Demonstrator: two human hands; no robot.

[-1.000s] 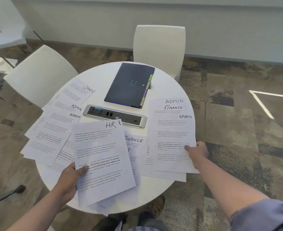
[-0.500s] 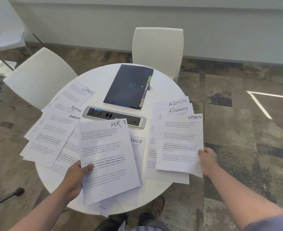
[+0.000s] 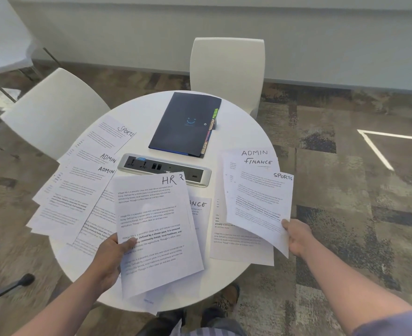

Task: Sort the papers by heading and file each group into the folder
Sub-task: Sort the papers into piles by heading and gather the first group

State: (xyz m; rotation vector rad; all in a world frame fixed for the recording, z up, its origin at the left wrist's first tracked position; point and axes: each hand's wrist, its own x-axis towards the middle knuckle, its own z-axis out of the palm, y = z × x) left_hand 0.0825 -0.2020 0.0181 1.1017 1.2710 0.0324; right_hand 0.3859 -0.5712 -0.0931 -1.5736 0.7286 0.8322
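Handwritten headings: HR sheet [image 3: 156, 229], SPORTS sheet [image 3: 260, 204], ADMIN sheet [image 3: 256, 153], FINANCE sheet [image 3: 260, 163], left ADMIN sheets [image 3: 79, 190].

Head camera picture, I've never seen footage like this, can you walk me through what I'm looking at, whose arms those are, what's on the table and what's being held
There is no machine here. A person wears a wide-angle camera on the head, so you look forward and down along their own two arms. There is only this one view.

The left hand grips a sheet headed HR, held above the round white table. The right hand pinches the lower corner of a sheet headed SPORTS.

On the table, more printed sheets lie fanned out: on the left one headed SPORTS and two headed ADMIN; on the right a pile showing ADMIN and FINANCE. A closed dark folder with coloured tabs lies at the far side, and a silver socket strip sits in the middle. White chairs stand around.
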